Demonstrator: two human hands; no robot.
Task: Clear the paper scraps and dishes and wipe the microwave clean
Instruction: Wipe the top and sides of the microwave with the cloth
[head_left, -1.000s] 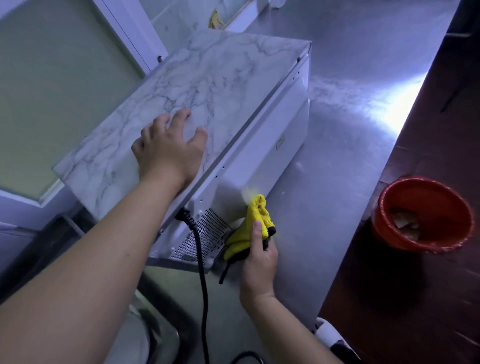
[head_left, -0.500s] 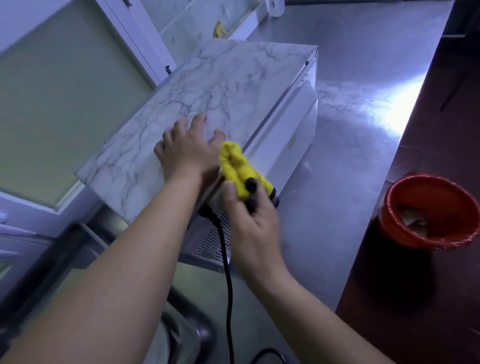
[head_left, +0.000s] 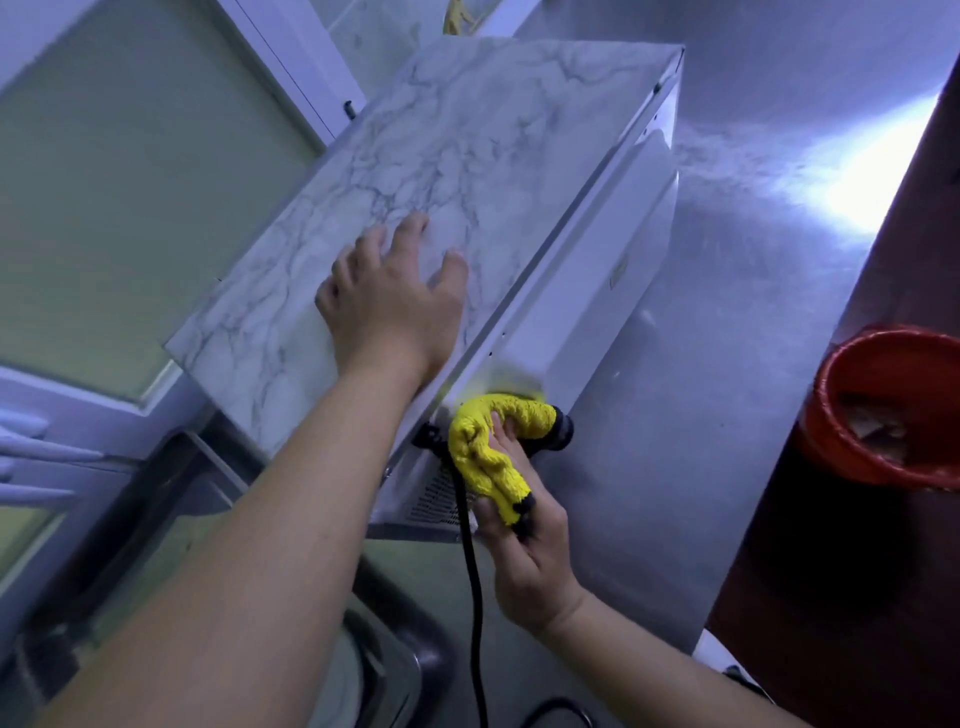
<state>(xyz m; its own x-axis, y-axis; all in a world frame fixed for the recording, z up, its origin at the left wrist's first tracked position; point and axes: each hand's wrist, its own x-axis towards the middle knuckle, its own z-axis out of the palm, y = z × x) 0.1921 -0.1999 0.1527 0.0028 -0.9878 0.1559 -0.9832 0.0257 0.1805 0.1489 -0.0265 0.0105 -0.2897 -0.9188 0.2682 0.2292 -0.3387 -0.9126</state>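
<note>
At the near back corner of the microwave (head_left: 587, 322), the right hand's fingers (head_left: 503, 434) are clamped on a yellow cloth (head_left: 485, 457). The thumb is low and the fingertips high, so the bunched cloth is pressed against the white side panel just below the top edge. Black trim shows at both ends of the bunch. The right hand (head_left: 527, 545) reaches up from the near edge of the table (head_left: 753, 270). A black power cord (head_left: 474, 597) leaves the microwave's back just beside the cloth and hangs down past the thumb, crossing a vent grille (head_left: 434, 499) in the back panel.

On top, the left hand (head_left: 389, 312) lies flat, its fingers (head_left: 410, 234) spread apart and pressing on the marble-patterned top sheet (head_left: 467, 135), close to the edge above the cloth.

The microwave stands askew on the steel table, toward its left side, with its back corner turned to the near edge. Beyond the table's right edge a red bucket (head_left: 815, 447) stands lower down on a dark surface, well apart from the microwave. Pale scraps (head_left: 867, 423) lie in it, probably paper, though they are too dim to be sure. By the table's near left corner a steel sink (head_left: 400, 670) shows beneath the left forearm.
</note>
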